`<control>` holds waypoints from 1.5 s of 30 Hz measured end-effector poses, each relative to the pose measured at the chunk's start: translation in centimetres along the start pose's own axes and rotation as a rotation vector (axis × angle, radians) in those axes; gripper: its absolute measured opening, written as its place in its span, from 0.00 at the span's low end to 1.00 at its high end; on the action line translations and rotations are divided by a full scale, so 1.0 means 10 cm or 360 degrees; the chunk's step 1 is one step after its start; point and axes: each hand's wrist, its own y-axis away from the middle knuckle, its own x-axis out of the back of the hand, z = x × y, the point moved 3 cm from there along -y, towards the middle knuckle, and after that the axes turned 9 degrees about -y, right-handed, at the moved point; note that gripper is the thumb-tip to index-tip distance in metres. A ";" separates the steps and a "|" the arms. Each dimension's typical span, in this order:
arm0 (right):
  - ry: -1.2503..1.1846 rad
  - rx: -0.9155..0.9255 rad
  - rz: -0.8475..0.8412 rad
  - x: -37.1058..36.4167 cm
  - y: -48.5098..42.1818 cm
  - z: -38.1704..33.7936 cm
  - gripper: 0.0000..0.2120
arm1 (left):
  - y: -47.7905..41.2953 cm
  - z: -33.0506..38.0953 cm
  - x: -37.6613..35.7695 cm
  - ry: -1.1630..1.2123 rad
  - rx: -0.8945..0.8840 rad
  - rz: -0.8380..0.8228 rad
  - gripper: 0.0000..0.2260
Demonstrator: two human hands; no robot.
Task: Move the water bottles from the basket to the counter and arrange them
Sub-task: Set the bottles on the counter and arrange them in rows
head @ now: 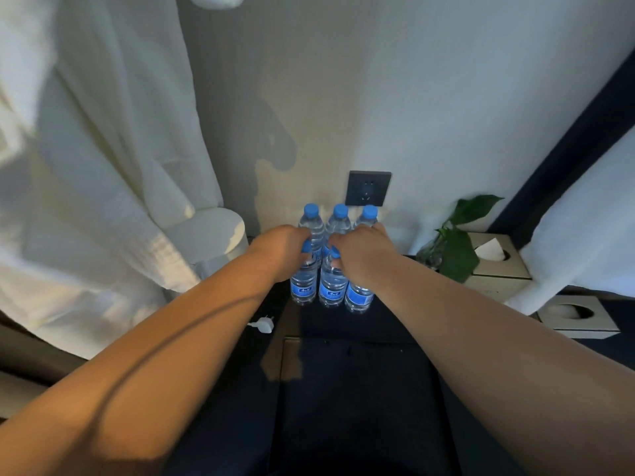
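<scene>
Two bare forearms enter from the lower left and lower right of the frame and converge at centre over a dark counter [343, 324]. A white plug adapter [263, 324] lies on the counter's left edge, just below and left of the bottles. Six water bottles with blue caps and blue labels stand upright in two rows of three, close together, at centre frame. In the front row are the left front bottle [303, 286], the middle front bottle [331, 286] and the right front bottle [359, 297]. The left hand [283, 250] closes its grip around the neck and cap of the left front bottle. The right hand [364, 255] covers the tops of the middle and right front bottles, its grip curled over them; which of the two it pinches cannot be told. Behind stands the back row [340, 218], caps exposed, against the wall below a dark wall socket [368, 188]. At right centre sit a green plant [458, 249] in a glass vase and a tissue box [498, 266]. A white robe [103, 166] hangs at left.
</scene>
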 end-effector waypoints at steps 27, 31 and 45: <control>-0.0155 -0.0082 0.0191 -0.20 -0.43 0.27 0.16 | -0.33 0.04 0.16 0.0112 0.0055 -0.0020 0.12; -0.0184 -0.0097 0.0165 -0.21 -0.44 0.29 0.17 | -0.32 0.03 0.14 0.0117 0.0039 -0.0008 0.12; -0.0292 -0.0226 0.0185 -0.23 -0.40 0.30 0.15 | -0.26 0.09 0.20 0.0144 0.0188 -0.0195 0.13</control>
